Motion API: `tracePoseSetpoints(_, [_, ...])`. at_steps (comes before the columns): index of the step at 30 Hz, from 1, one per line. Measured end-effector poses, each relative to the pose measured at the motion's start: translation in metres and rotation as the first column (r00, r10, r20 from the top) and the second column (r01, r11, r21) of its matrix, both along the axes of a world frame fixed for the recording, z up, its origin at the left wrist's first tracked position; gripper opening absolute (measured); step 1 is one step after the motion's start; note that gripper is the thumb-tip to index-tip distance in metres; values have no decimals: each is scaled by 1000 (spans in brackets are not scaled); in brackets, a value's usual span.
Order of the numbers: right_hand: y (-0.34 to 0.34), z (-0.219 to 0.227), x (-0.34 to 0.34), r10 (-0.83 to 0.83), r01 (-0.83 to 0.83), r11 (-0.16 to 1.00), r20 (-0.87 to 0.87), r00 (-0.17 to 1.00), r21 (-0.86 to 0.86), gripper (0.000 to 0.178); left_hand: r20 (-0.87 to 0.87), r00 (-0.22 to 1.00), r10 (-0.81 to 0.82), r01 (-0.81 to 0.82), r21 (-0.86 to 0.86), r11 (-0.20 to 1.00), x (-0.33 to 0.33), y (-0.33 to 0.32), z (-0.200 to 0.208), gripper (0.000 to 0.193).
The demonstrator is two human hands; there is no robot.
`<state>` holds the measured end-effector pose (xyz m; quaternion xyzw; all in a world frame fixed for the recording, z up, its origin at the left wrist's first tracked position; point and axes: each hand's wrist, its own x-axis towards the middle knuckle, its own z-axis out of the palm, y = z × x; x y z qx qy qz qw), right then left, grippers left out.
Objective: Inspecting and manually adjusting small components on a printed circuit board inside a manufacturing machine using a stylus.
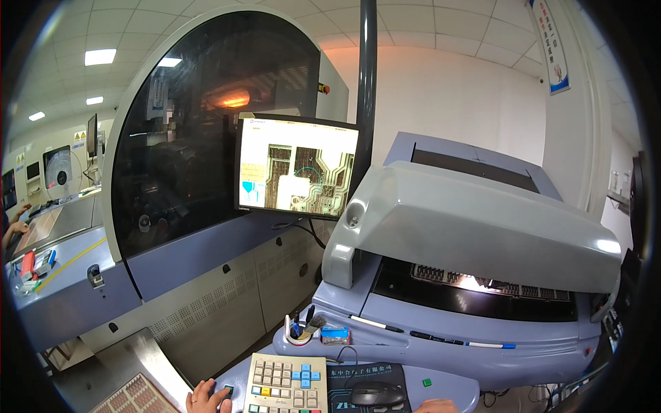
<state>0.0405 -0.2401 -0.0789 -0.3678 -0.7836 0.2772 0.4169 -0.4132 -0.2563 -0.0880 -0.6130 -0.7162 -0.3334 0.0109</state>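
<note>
At the lower edge, my left hand (208, 397) rests left of the beige keypad (286, 380), holding nothing, fingers apart. One fingertip is on or right beside a small dark-green button (229, 391) on the blue-grey ledge. Only the top of my right hand (435, 406) shows at the bottom edge, right of the black mouse (377, 394); its fingers are cut off from view. That mouse lies on a dark mouse pad (341, 374). A small green square button (427, 383) sits on the ledge beyond my right hand.
Ahead stands a grey-hooded machine (475, 220) with a lit circuit panel (451, 278) under its hood. A monitor (296, 165) shows magnified circuit traces. Pens (375, 323), a brush cup (303, 330) and a blue box (336, 335) line the ledge. Another person's hands (19, 219) are far left.
</note>
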Motion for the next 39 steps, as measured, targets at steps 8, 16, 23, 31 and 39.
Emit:
tracePoseSetpoints(8, [3,2,2,36,-37,999,14,999,27,25,-69,997,43,-44,-16,999,4,3,-1,31])
tracePoseSetpoints(16, [3,2,2,46,-47,996,17,999,73,26,-33,999,11,-12,-3,1000,2,1,-2,31])
tracePoseSetpoints(23, [0,-4,6,14,-13,1000,31,999,-5,27,-50,999,13,-13,-5,1000,2,1,-2,30])
tracePoseSetpoints(31, [0,-2,4,17,-17,1000,16,1000,-3,26,-24,1000,18,-18,20,1000,5,-1,3,28])
tracePoseSetpoints(39, [1,6,-1,52,-52,998,4,999,46,29,-2,1000,10,-10,23,1000,5,-2,8,29])
